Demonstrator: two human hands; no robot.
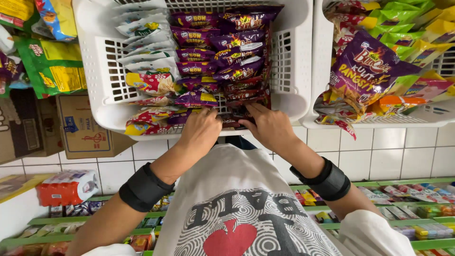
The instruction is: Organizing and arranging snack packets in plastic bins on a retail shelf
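A white plastic basket (102, 102) holds rows of snack packets: purple and dark red ones (222, 50) in the middle, white ones (142, 35) to the left. My left hand (201, 130) rests on the near ends of the purple packets at the basket's front rim, fingers curled onto them. My right hand (268, 125) is beside it, fingertips pressed on the dark red packets (246, 95) at the front. Both wrists wear black bands. What the fingers grip is hidden by the hands.
A second white basket (317, 102) at the right holds purple, green and yellow snack bags (365, 66). Cardboard boxes (80, 128) and hanging green bags (52, 66) are at the left. Green shelves (426, 208) with small goods run below, against white floor tiles.
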